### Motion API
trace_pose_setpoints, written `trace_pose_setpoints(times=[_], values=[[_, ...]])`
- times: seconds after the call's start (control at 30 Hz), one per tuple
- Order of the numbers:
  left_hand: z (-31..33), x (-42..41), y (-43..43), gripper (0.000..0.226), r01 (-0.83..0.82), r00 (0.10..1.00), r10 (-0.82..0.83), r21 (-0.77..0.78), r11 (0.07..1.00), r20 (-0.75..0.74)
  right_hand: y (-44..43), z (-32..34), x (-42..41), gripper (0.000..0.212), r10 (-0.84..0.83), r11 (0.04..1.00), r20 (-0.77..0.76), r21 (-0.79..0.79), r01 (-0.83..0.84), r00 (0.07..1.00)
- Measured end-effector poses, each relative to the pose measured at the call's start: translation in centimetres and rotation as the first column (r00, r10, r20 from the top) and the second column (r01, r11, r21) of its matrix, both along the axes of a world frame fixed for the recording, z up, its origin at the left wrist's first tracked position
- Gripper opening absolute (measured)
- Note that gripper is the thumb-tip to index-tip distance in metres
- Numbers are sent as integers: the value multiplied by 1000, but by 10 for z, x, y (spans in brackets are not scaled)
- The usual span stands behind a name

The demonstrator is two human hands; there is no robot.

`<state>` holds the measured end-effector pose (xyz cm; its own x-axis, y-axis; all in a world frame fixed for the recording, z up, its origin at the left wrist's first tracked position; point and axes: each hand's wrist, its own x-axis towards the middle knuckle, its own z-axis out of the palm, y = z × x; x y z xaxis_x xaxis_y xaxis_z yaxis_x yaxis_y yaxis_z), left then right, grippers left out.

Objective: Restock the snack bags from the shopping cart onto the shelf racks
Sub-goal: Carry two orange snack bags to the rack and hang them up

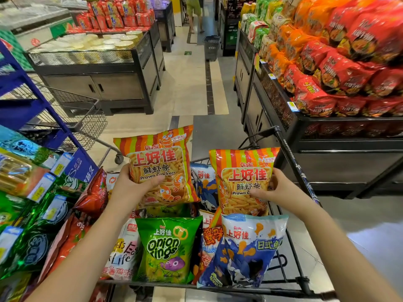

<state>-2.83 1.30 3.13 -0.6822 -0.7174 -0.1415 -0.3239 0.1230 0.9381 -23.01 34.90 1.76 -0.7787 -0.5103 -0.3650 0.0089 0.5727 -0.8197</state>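
Note:
Each of my hands holds an orange striped bag of prawn crackers above the shopping cart (290, 149). My left hand (128, 186) grips the left bag (159, 162) by its lower left side, thumb across the front. My right hand (277, 190) grips the right bag (242, 177) by its right edge. Below them the cart holds a green onion rings bag (168, 249), a blue and white fish snack bag (246, 251) and several other snack bags. The shelf rack (28, 188) with green and blue snack bags stands at my left.
A blue rack frame (39, 99) and a second wire cart (87, 120) stand at the left. A display bin of red and orange noodle packs (340, 73) fills the right. A bin of bowls (98, 53) sits ahead left. A person stands far down the aisle beside a basket (211, 46).

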Motion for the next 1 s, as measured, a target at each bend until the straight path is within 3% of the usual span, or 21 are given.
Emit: trace_pose_setpoints(times=[0.07, 0.2, 0.27, 0.47, 0.67, 0.8, 1.0], values=[[0, 3, -1, 117, 6, 1000, -5, 20, 1000, -10, -3, -6, -4, 102, 27, 999, 64, -19, -26, 998], [1, 7, 4, 73, 8, 1000, -6, 75, 997, -25, -8, -12, -4, 97, 115, 993, 121, -38, -111, 986], [0, 7, 6, 64, -9, 999, 12, 81, 997, -43, -12, -11, -1, 93, 158, 987, 118, -29, -156, 980], [1, 11, 3, 83, -2, 998, 8, 102, 995, -55, -21, -8, 2, 81, 44, 991, 23, -126, -41, 999], [18, 19, -9, 86, 9, 999, -5, 73, 997, -46, -44, 32, 0, 75, -66, 957, -62, -287, 46, 996], [39, 32, -23, 89, -29, 998, 32, 58, 998, -62, -75, 69, 8, 68, -6, 936, -106, -352, -32, 994], [69, 75, -52, 89, -153, 972, 173, 132, 979, -162, -132, 98, 23, 80, 105, 939, -129, -314, -141, 986]])
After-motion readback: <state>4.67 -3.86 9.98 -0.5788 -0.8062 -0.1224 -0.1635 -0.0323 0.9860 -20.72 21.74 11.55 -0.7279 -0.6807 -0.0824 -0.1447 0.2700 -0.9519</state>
